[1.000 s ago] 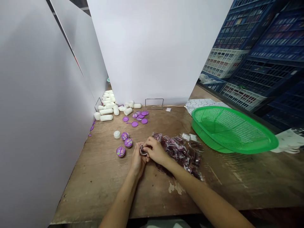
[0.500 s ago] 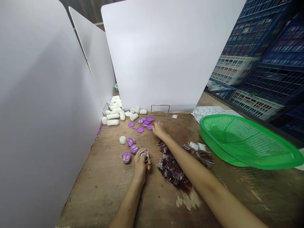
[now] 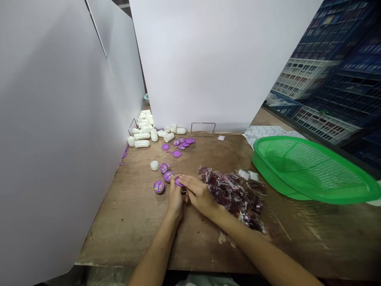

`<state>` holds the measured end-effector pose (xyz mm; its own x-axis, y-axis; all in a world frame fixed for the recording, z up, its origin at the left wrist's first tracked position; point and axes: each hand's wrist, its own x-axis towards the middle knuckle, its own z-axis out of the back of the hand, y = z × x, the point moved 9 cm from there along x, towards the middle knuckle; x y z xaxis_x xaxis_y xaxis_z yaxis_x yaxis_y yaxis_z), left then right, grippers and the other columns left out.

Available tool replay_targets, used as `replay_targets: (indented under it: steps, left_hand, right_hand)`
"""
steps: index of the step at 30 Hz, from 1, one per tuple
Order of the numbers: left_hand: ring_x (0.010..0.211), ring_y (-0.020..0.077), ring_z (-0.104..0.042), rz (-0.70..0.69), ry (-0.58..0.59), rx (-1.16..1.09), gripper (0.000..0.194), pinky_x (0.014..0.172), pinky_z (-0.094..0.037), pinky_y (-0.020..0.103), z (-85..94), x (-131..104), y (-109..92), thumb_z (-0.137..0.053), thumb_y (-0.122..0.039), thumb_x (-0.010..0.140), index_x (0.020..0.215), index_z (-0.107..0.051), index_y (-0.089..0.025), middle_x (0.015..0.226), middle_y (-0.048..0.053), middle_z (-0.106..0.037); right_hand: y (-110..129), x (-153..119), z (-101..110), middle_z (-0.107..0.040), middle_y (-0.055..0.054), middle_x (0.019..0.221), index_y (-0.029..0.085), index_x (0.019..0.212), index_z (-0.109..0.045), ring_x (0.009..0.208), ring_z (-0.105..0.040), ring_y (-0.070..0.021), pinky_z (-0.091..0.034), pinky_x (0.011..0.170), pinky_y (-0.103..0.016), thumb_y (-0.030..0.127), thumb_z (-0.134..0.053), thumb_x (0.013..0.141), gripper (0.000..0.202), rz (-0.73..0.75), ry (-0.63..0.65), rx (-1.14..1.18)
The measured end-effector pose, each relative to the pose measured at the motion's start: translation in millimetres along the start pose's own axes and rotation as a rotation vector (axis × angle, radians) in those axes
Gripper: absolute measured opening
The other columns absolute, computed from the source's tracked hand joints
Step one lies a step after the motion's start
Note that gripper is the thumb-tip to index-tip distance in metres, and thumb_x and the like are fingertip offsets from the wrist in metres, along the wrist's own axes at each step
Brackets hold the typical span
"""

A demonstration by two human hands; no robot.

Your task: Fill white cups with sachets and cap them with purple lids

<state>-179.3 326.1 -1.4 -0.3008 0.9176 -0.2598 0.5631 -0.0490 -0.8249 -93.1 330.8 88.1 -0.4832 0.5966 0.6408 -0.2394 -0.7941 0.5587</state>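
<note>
My left hand is wrapped round a small round cup whose dark inside partly shows. My right hand has its fingers on a purple lid at the top of that cup. Just left of my hands stand several lidded cups, among them a purple-topped cup. Behind these is a white cup. Farther back lie loose purple lids. A pile of small clear packets with dark red contents spreads out right of my right hand.
Stacks of white cups lie at the back left beside a white panel. A green basket stands on the right, with blue crates stacked beyond the table. A small white sachet lies near the back panel.
My right hand has come back from the loose lids with a purple lid and is now at the cup in my left hand. The view has tilted down slightly.
</note>
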Motion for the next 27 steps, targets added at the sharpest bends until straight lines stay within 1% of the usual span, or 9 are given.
replay_targets:
  steps: [2, 4, 7, 10, 14, 17, 20, 23, 27]
  left_hand:
    - [0.062, 0.01, -0.058, -0.01, 0.016, -0.068, 0.036, 0.052, -0.043, 0.019, -1.2, -2.0, -1.4, -0.069, -0.025, 0.066, 0.099, -0.055, -0.022, 0.085, -0.002, -0.063]
    - [0.077, 0.014, -0.062, 0.012, 0.063, -0.177, 0.039, 0.066, -0.048, 0.023, -4.7, -3.2, -2.2, -0.066, -0.02, 0.062, 0.1, -0.057, -0.02, 0.091, 0.0, -0.065]
    - [0.085, 0.0188, -0.063, 0.1, 0.122, -0.29, 0.044, 0.077, -0.049, 0.029, -9.9, -4.7, 0.5, -0.063, -0.023, 0.062, 0.106, -0.058, -0.019, 0.088, 0.003, -0.065]
    - [0.094, 0.022, -0.063, 0.133, 0.156, -0.267, 0.046, 0.082, -0.048, 0.032, -13.6, -6.4, 3.2, -0.064, -0.026, 0.064, 0.109, -0.058, -0.018, 0.092, 0.005, -0.066]
    - [0.088, 0.0183, -0.062, 0.164, 0.22, -0.222, 0.047, 0.079, -0.048, 0.029, -21.8, -8.2, 10.6, -0.068, -0.029, 0.067, 0.112, -0.059, -0.019, 0.096, 0.004, -0.065]
    - [0.078, 0.0149, -0.061, 0.167, 0.216, -0.18, 0.047, 0.072, -0.049, 0.027, -24.2, -6.6, 15.0, -0.073, -0.036, 0.069, 0.111, -0.058, -0.019, 0.096, 0.004, -0.065]
    - [0.071, 0.0126, -0.061, 0.079, 0.156, -0.098, 0.043, 0.066, -0.049, 0.025, -20.8, -3.8, 10.4, -0.077, -0.036, 0.07, 0.105, -0.058, -0.02, 0.093, 0.003, -0.066]
    - [0.07, 0.0116, -0.061, -0.036, 0.115, -0.05, 0.032, 0.066, -0.05, 0.024, -17.7, -4.1, 0.3, -0.079, -0.034, 0.07, 0.091, -0.06, -0.019, 0.086, 0.001, -0.067]
    - [0.07, 0.0112, -0.062, -0.065, 0.076, -0.071, 0.029, 0.065, -0.05, 0.024, -13.0, -6.1, -4.1, -0.082, -0.03, 0.066, 0.081, -0.06, -0.016, 0.085, 0.001, -0.067]
  right_hand:
    - [10.2, -13.1, 1.4, -0.067, -0.008, 0.124, 0.024, 0.129, -0.06, 0.122, -0.058, -0.0187, -0.049, 0.104, -0.042, 0.002, -0.041, 0.087, 0.051, 0.007, -0.051, -0.04]
    - [11.0, -19.4, 2.5, -0.063, -0.01, 0.129, 0.022, 0.137, -0.053, 0.125, -0.055, -0.0201, -0.048, 0.104, -0.044, 0.003, -0.043, 0.086, 0.055, -0.012, -0.081, -0.078]
    - [6.5, -23.6, 0.2, -0.062, -0.012, 0.131, 0.022, 0.139, -0.051, 0.125, -0.054, -0.0245, -0.046, 0.105, -0.049, 0.01, -0.05, 0.087, 0.053, -0.029, -0.078, -0.136]
    - [-2.4, -26.3, -2.2, -0.064, -0.013, 0.127, 0.022, 0.137, -0.053, 0.119, -0.057, -0.0273, -0.048, 0.1, -0.052, 0.011, -0.051, 0.088, 0.05, -0.065, -0.079, -0.167]
    - [-14.1, -23.9, -0.2, -0.069, -0.012, 0.111, 0.021, 0.13, -0.059, 0.095, -0.06, -0.0258, -0.054, 0.083, -0.045, 0.007, -0.048, 0.087, 0.046, -0.112, -0.069, -0.193]
    - [-21.9, -20.3, 8.4, -0.07, -0.009, 0.093, 0.021, 0.121, -0.063, 0.083, -0.058, -0.0242, -0.053, 0.075, -0.039, 0.009, -0.048, 0.088, 0.038, -0.164, -0.077, -0.25]
    - [-25.1, -20.5, 19.1, -0.067, -0.009, 0.082, 0.018, 0.115, -0.066, 0.079, -0.058, -0.0238, -0.05, 0.072, -0.036, 0.013, -0.047, 0.091, 0.031, -0.21, -0.128, -0.304]
    - [-24.0, -23.8, 21.8, -0.065, -0.009, 0.081, 0.017, 0.113, -0.066, 0.08, -0.058, -0.0239, -0.049, 0.071, -0.035, 0.016, -0.048, 0.092, 0.028, -0.231, -0.154, -0.319]
    - [-23.1, -27.8, 18.8, -0.064, -0.009, 0.081, 0.018, 0.114, -0.066, 0.08, -0.058, -0.024, -0.05, 0.073, -0.036, 0.017, -0.047, 0.092, 0.029, -0.268, -0.169, -0.286]
